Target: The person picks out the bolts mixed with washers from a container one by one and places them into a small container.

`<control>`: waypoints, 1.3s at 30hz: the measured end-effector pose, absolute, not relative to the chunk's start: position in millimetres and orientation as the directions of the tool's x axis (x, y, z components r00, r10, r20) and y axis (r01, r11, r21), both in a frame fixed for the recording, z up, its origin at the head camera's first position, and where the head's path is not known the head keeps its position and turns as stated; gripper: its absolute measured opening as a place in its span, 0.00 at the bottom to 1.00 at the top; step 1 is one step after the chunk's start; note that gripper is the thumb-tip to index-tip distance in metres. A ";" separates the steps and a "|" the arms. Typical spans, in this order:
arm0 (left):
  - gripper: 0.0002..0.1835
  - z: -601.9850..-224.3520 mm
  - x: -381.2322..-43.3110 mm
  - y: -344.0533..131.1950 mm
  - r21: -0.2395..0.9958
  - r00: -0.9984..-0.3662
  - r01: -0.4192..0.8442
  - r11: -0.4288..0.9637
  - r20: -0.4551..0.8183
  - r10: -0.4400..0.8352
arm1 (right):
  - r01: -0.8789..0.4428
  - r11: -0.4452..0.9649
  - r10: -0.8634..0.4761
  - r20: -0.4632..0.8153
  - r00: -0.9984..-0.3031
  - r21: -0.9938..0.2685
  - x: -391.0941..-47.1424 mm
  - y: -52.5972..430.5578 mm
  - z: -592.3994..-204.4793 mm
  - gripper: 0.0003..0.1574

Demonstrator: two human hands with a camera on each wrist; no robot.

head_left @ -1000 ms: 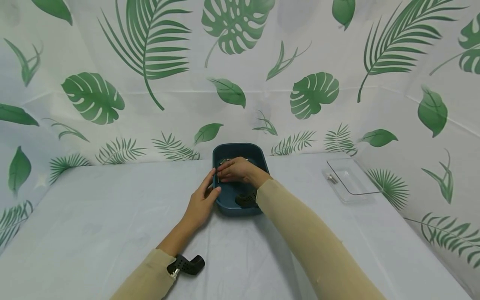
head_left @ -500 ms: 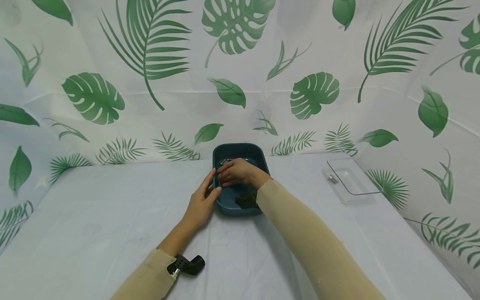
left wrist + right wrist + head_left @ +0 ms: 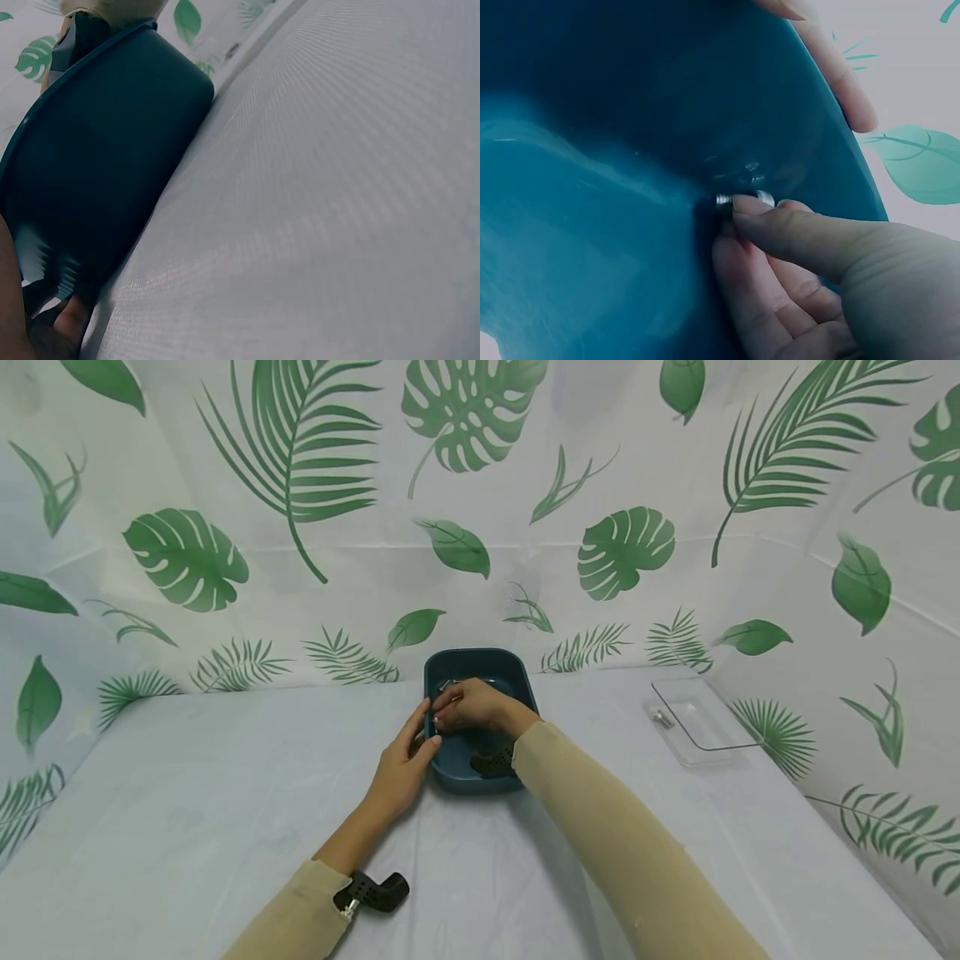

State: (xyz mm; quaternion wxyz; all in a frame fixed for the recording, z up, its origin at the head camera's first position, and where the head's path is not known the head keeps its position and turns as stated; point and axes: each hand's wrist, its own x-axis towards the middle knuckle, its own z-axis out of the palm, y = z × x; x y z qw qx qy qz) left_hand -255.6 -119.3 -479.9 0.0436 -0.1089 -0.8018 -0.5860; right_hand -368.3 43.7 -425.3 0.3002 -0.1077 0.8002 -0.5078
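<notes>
White leaf-print fabric backdrop [image 3: 517,560] behind; white cloth-covered surface [image 3: 225,793] below. Deep dark-blue plastic bin [image 3: 480,785] sits at the surface's back centre. Clear shallow rectangular tray [image 3: 708,722] well apart, to its right; a silver metal bolt [image 3: 663,719] at the tray's left side, seemingly inside it. Left hand [image 3: 401,770]: grip spread, fingers against bin's left wall. Right hand [image 3: 476,703]: in bin, grip pinching a small silver threaded screw [image 3: 723,200] near that wall. More metal pieces [image 3: 447,686] lie beyond, in bin.
</notes>
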 end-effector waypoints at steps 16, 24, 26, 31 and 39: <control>0.33 -481.1 -255.9 -118.4 0.923 -0.969 0.240 0.301 0.210 0.127 | 0.083 0.463 -0.528 -0.350 -0.774 -0.882 -369.6 44.0 -429.6 0.12; 0.32 -482.9 -257.1 -118.6 0.923 -0.970 0.239 0.302 0.212 0.122 | 0.085 0.463 -0.509 -0.344 -0.789 -0.882 -368.5 44.6 -425.0 0.15; 0.32 -482.9 -257.2 -118.2 0.924 -0.970 0.238 0.299 0.209 0.127 | 0.105 0.450 -0.502 -0.349 -0.791 -0.887 -367.8 46.3 -422.2 0.17; 0.32 -482.8 -256.8 -118.8 0.925 -0.972 0.228 0.304 0.200 0.122 | 0.164 0.426 -0.489 -0.379 -0.785 -0.890 -365.3 49.9 -415.4 0.19; 0.33 -483.0 -255.3 -117.9 0.923 -0.969 0.241 0.301 0.210 0.131 | 0.212 0.439 -0.492 -0.431 -0.757 -0.873 -360.4 57.6 -411.0 0.19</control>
